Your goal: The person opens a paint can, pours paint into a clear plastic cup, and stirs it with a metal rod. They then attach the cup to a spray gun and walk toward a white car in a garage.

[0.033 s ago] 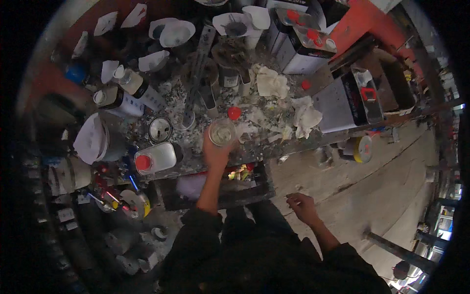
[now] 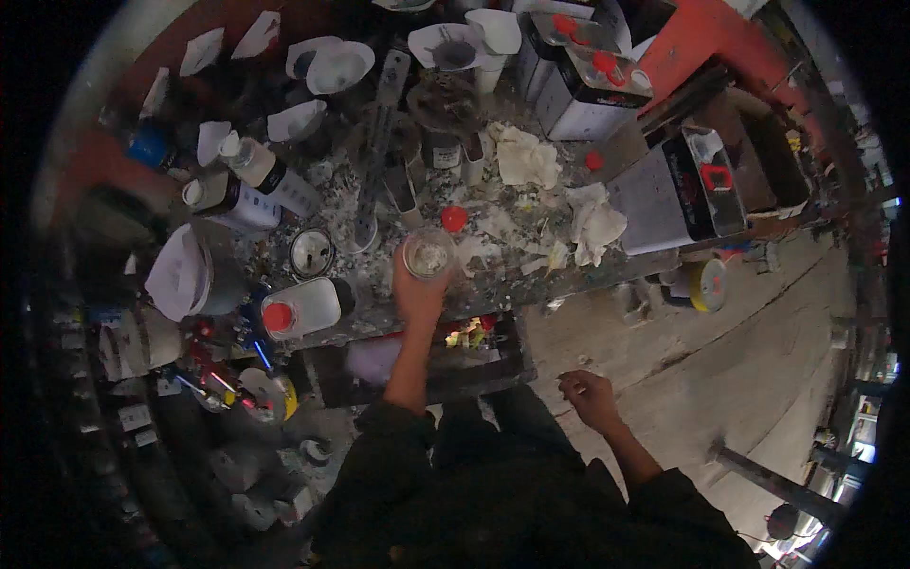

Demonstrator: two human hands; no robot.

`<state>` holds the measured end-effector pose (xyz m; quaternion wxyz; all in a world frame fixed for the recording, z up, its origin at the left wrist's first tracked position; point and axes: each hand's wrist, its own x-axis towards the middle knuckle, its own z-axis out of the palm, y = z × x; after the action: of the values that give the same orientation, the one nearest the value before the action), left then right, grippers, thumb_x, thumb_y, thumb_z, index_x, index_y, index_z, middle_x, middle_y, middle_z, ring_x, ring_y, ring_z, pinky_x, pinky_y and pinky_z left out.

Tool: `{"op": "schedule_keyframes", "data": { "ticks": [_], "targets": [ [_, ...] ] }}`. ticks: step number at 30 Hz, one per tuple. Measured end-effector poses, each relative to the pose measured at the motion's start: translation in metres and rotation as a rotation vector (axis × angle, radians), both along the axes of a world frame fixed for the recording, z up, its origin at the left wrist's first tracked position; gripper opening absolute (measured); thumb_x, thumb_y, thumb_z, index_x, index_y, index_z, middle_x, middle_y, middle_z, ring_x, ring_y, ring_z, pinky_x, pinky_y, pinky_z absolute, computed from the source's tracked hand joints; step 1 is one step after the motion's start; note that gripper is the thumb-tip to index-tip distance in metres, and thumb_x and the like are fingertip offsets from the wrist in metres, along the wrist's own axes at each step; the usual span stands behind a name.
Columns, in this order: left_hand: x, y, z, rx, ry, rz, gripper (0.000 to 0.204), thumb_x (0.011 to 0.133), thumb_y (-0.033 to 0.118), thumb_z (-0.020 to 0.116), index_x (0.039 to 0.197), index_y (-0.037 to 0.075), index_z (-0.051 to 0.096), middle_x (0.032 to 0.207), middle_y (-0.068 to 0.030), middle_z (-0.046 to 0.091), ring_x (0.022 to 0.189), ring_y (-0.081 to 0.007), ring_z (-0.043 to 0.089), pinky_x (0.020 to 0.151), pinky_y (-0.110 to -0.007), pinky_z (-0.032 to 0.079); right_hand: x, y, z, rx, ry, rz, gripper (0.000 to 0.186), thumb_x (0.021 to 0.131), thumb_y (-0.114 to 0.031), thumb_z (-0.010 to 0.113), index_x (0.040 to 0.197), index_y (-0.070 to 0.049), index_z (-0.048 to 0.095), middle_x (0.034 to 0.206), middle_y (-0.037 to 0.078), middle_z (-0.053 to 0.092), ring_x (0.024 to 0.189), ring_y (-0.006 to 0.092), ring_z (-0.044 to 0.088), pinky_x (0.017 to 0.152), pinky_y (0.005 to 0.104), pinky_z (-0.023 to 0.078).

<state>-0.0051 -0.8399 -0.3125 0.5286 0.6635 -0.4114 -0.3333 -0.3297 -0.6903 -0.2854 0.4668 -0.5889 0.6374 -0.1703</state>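
My left hand is closed around a clear plastic cup at the front edge of the cluttered workbench. The cup's bottom looks pale and mottled; whether it holds anything is unclear. Just behind it lies a red cap. To the left are a rectangular tin with a red cap and a small round open can. Low on the right, away from the bench, my right hand hangs over the floor with its fingers curled together. Anything pinched in it is too small to make out.
Crumpled paper and large metal cans stand on the bench's right. Paper strainers and a long perforated strip fill the back. An open drawer juts out below my left forearm. Spray guns hang at left.
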Motion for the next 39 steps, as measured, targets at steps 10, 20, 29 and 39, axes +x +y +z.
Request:
{"op": "schedule_keyframes", "data": {
  "ticks": [10,20,29,39],
  "targets": [
    [0.003,0.053,-0.022,0.007,-0.04,0.149,0.073,0.076,0.007,0.082,0.138,0.001,0.044,0.138,-0.0159,0.052,0.125,-0.0254,0.052,0.106,-0.039,0.04,0.029,-0.012,-0.053,-0.111,-0.004,0.172,0.02,0.089,-0.022,0.06,0.093,-0.004,0.069,0.083,0.017,0.068,0.078,0.0335,0.068,0.069,0.043,0.053],
    [0.158,0.208,0.056,0.233,-0.228,0.056,0.018,0.086,0.005,0.071,0.103,0.0,0.066,0.102,-0.0074,0.066,0.094,-0.0146,0.063,0.082,-0.029,0.052,0.169,-0.026,-0.151,-0.047,0.364,0.416,0.017,0.082,-0.02,0.062,0.09,-0.008,0.07,0.089,0.017,0.069,0.087,0.0374,0.067,0.073,0.0499,0.053],
    [0.192,0.201,0.051,0.326,-0.334,-0.269,0.02,0.086,0.005,0.071,0.105,0.001,0.066,0.1,-0.0068,0.066,0.087,-0.0154,0.064,0.077,-0.028,0.051,0.299,0.026,-0.207,-0.171,0.005,0.573,0.035,0.084,-0.012,0.053,0.117,-0.006,0.06,0.101,0.02,0.069,0.086,0.0403,0.068,0.076,0.0529,0.055],
    [0.226,0.204,0.061,0.299,-0.428,-0.405,0.024,0.083,0.005,0.072,0.106,0.003,0.067,0.099,-0.0081,0.068,0.086,-0.0164,0.065,0.077,-0.029,0.051,0.247,-0.035,-0.2,0.026,0.655,0.634,0.026,0.089,-0.026,0.058,0.102,-0.01,0.074,0.096,0.015,0.072,0.09,0.0326,0.071,0.081,0.0491,0.055]
  ]
}}
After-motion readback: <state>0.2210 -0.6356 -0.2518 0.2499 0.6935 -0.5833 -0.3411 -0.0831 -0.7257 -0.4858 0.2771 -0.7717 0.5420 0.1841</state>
